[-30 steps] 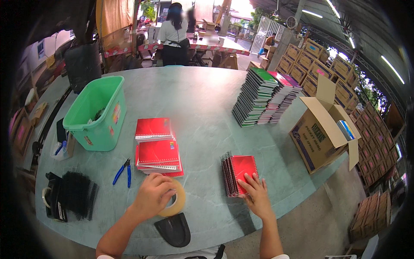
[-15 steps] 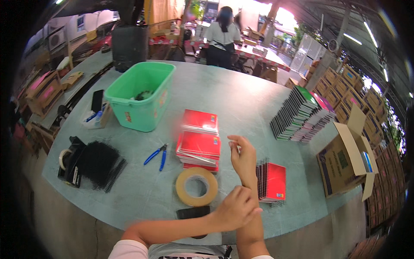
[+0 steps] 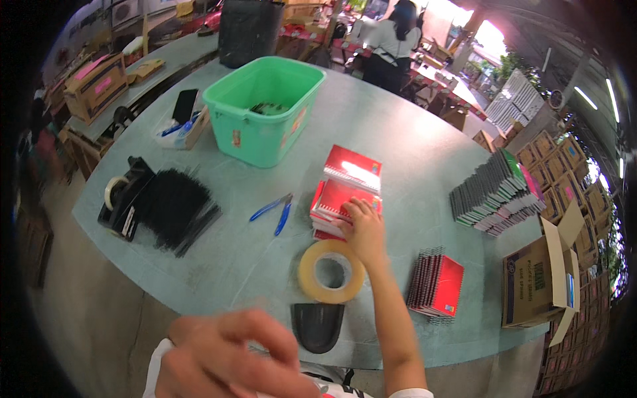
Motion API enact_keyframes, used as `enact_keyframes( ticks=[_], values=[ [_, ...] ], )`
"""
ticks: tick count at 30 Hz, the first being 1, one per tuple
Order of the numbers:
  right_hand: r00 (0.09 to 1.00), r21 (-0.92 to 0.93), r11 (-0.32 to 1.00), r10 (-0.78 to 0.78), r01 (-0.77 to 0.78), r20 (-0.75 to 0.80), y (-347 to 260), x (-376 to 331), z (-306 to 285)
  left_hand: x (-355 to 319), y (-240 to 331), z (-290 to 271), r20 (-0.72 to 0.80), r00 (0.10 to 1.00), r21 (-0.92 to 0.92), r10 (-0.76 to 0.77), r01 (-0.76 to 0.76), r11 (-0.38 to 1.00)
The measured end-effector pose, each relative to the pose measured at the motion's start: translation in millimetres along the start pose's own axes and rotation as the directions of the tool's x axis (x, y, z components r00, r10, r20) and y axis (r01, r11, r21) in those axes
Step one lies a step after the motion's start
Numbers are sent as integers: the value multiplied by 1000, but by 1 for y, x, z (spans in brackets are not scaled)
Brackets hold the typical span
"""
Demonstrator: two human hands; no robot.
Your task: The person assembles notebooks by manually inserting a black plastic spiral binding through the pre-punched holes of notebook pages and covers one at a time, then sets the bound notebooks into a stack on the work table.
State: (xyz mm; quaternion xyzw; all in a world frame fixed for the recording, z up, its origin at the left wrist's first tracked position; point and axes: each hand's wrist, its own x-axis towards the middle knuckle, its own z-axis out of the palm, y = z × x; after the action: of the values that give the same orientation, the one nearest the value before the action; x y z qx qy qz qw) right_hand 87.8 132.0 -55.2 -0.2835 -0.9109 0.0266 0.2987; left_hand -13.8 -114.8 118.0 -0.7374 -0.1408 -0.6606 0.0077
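Note:
My right hand [image 3: 363, 229] reaches over the near stack of red spiral notebooks [image 3: 338, 194]. Its fingers lie on the top cover and the thumb presses the near edge, closing on a notebook. Behind it, touching, is another pile of red notebooks [image 3: 353, 166]. My left hand [image 3: 232, 351] is raised close to the camera at the lower edge, blurred by motion, its fingers bent; whether anything is in it cannot be made out. A wide roll of tape [image 3: 307, 273] lies just below the notebooks, with a dark rounded pad [image 3: 318, 328] nearer me.
Blue-handled cutters [image 3: 284, 217], black spiral coils [image 3: 174, 209] and a tape dispenser [image 3: 123, 211] lie left. A green bin [image 3: 255, 142] stands behind. Rightward are more red notebooks [image 3: 446, 286], tall notebook stacks [image 3: 494, 192] and an open carton [image 3: 531, 288]. A person [image 3: 395, 43] stands beyond.
My left hand has let go of my right forearm and risen toward the camera. My right hand has moved onto the red notebook stack. The view has shifted, so the table's things appear elsewhere.

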Motion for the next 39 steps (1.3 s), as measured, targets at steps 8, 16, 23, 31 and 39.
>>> enact_keyframes(
  ticks=[8, 16, 23, 31, 39],
  values=[
    [978, 0, 999, 35, -36, 205, -14, 6, -12, -6, 20, 4, -250, 968, 126, -12, 45, 991],
    [992, 18, 999, -48, 46, 114, -14, 2, -14, -26, 9, 13, -299, 927, 343, 227, -117, 932],
    [997, 216, 973, 80, -82, 20, 1, 0, -47, -48, 12, -55, 85, 778, 843, -622, 277, 461],
    [990, 197, 979, -83, 60, 112, -35, -37, -61, -215, -65, -132, -464, 371, 839, -805, 475, -264],
    [978, 196, 980, -26, -16, 205, -46, -36, -58, -249, -79, -120, -433, 429, 887, -792, 357, -292]
  ],
)
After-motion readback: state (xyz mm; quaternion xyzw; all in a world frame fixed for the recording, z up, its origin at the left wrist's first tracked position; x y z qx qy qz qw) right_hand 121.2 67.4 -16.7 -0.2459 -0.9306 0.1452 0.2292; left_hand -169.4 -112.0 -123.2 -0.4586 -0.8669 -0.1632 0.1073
